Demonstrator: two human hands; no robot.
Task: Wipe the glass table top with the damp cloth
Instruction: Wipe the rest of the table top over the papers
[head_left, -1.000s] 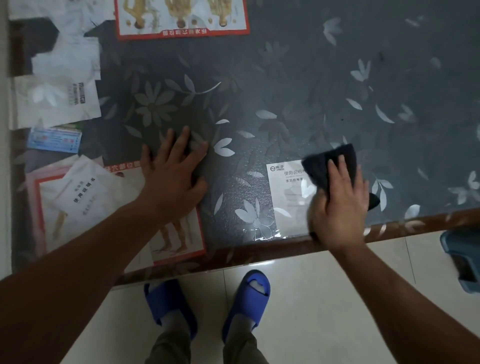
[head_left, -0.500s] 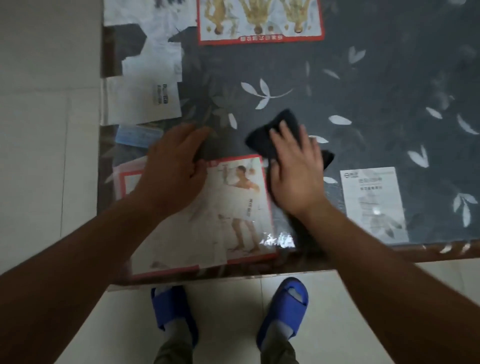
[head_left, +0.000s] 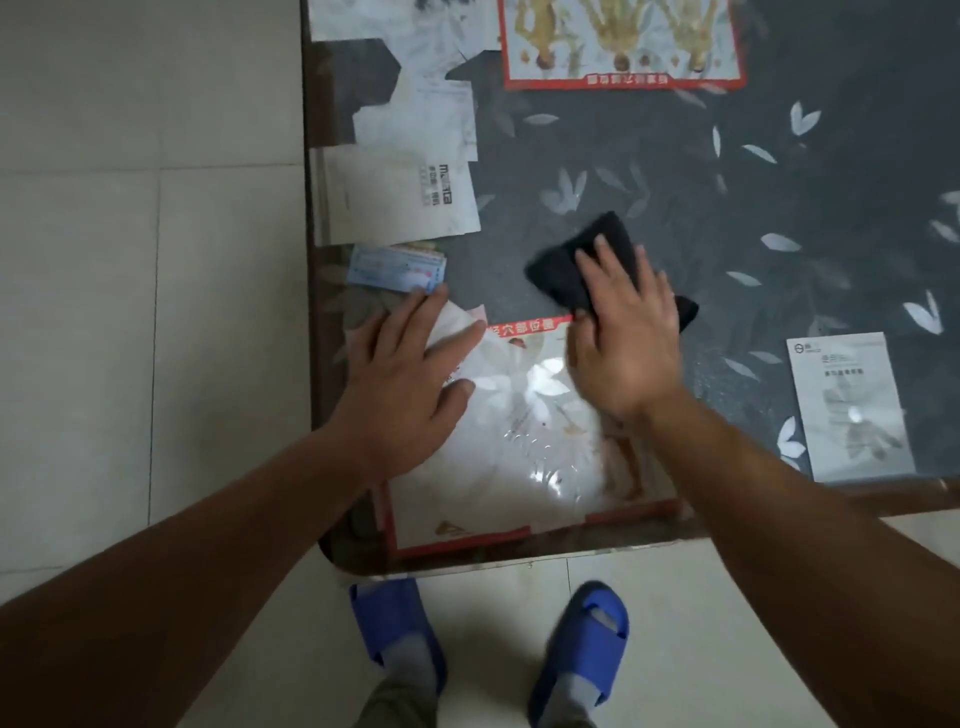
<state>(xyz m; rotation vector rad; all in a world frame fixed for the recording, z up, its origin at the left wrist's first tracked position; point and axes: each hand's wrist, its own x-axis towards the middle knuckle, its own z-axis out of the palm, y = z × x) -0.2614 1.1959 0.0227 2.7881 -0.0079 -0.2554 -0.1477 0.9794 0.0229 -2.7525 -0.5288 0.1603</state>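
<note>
I stand at the near-left corner of the bench (head_left: 675, 171), where its rounded glass corner sits just in front of my blue slippers (head_left: 582, 644). The left edge runs away from me beside pale floor tiles (head_left: 156, 312), and the near edge runs off to the right past my right forearm. Far and right of my hands the dark, leaf-patterned top is bare glass with plenty of room to sweep across.

My right hand (head_left: 626, 343) lies flat, fingers spread, pressing the dark cloth (head_left: 571, 270) onto the glass; the cloth pokes out beyond my fingertips on the far side and at the right of my palm. It sits a little in from the left edge, just past the far border of the red-edged poster (head_left: 519, 467) under the glass. My left hand (head_left: 410, 384) is open and empty, palm down on the glass near the left edge, just beside the right hand but not touching it.

Everything else lies beneath the glass: a small blue card (head_left: 395, 270) just beyond my left fingertips, white papers (head_left: 395, 197) along the left edge farther off, another red-bordered sheet (head_left: 623, 47) at the far side, and a white leaflet (head_left: 852, 410) near the near edge to the right. A bright glare patch lies on the glass between my wrists.
</note>
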